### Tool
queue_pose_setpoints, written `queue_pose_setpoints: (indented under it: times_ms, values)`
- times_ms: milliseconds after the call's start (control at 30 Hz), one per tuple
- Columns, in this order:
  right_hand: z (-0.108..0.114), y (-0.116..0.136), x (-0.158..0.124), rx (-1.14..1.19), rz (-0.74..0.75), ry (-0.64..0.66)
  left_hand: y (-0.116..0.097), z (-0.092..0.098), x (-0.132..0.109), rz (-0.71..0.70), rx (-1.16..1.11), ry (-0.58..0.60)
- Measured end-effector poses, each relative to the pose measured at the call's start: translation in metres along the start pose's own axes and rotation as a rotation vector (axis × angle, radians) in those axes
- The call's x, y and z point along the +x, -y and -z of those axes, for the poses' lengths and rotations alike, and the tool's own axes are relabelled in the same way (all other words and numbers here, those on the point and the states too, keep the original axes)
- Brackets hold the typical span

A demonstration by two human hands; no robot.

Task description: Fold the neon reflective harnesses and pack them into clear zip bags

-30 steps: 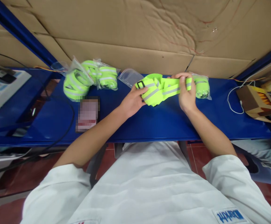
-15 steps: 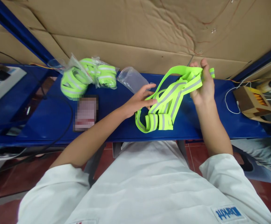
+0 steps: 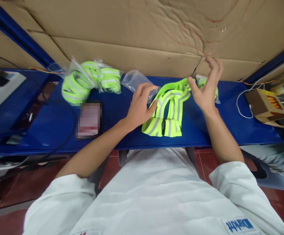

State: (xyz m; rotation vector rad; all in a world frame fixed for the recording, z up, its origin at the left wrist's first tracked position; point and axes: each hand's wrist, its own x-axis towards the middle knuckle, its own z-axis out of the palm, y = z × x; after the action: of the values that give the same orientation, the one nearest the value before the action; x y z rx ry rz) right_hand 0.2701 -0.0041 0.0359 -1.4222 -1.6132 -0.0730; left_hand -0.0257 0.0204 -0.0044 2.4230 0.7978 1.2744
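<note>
- Neon yellow-green webbing with grey stripes: your reflective harness [image 3: 169, 112] lies loose on the blue bench [image 3: 122, 130], right in front of you. Its folded lower end is near the front edge and its upper loop reaches towards the cardboard [image 3: 132, 32] at the back.
- Your left hand [image 3: 139, 106] rests palm down at the harness's left side, fingers bent and the thumb laid against the outer band. Whether it actually pinches the band cannot be told from here.
- Your right hand [image 3: 207, 89] is raised over the upper right of the harness with the fingers spread wide and nothing gripped (only the thumb tip meets the top band).
- An empty clear bag [image 3: 135, 80] lies just beyond your left fingers, touching the harness.
- A bagged bundle [image 3: 200, 81] of the same webbing shows partly behind your right hand.
- More bagged harnesses [image 3: 88, 81] lie together at the far left of the bench.
- A blurred dark slab [image 3: 88, 120] sits near them, beside a black cable [image 3: 67, 137].
- A brown box [image 3: 266, 106] and a white cable [image 3: 241, 102] lie well off to your right.
</note>
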Motion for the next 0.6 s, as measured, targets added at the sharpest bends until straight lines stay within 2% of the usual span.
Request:
queue_pose_setpoints:
  times_ms: [33,67,167,233,267,333,400,533,600]
  values:
    - [0.000,0.014,-0.006,-0.004,0.090,0.076,-0.003,0.003,0.002,0.006,0.010,-0.002]
    - [-0.002,0.029,-0.014,0.017,0.176,0.222,-0.005,0.007,0.005,0.034,0.020,-0.010]
    - [-0.013,0.067,-0.042,0.112,0.413,0.837,0.002,0.023,0.015,0.201,0.051,-0.064]
    - [-0.022,0.076,-0.056,0.086,0.458,1.116,0.016,0.039,0.022,0.338,0.060,-0.152]
    - [-0.027,0.075,-0.061,0.049,0.439,1.180,0.024,0.048,0.025,0.399,0.069,-0.207]
    - [-0.033,0.063,-0.060,-0.045,0.376,1.174,0.041,0.064,0.027,0.493,0.114,-0.261]
    - [-0.035,0.047,-0.052,-0.152,0.341,1.023,0.056,0.072,0.025,0.562,0.198,-0.238]
    - [-0.030,0.025,-0.031,-0.365,0.360,0.647,0.078,0.065,0.020,0.619,0.276,-0.165]
    - [-0.029,0.024,-0.027,-0.419,0.350,0.530,0.087,0.057,0.020,0.642,0.243,-0.177]
